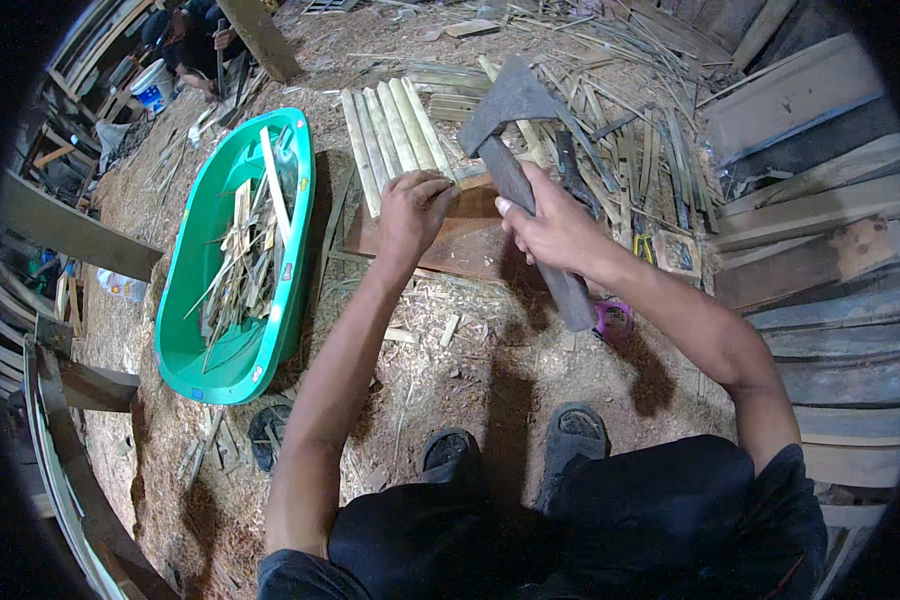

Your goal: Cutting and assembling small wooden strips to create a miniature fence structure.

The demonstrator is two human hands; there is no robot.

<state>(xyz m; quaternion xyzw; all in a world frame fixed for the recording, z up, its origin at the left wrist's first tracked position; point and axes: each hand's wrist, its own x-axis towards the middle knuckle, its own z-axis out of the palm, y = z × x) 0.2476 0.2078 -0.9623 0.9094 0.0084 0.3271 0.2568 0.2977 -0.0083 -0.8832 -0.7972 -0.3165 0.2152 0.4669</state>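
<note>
Above a wooden board [460, 235], right hand [550, 225] grips a grey, broad-bladed hatchet [515, 120].

hatchet handle [530, 215] middle hidden under right hand [550, 228] fingers

The green tub [185, 300] blocks the left side, stacked planks [830, 300] block the right, and bare ground [470, 370] near the feet stays open.

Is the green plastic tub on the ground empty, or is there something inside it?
Not empty. The green tub holds a loose pile of bamboo offcuts along its middle; its near end shows bare green bottom.
</note>
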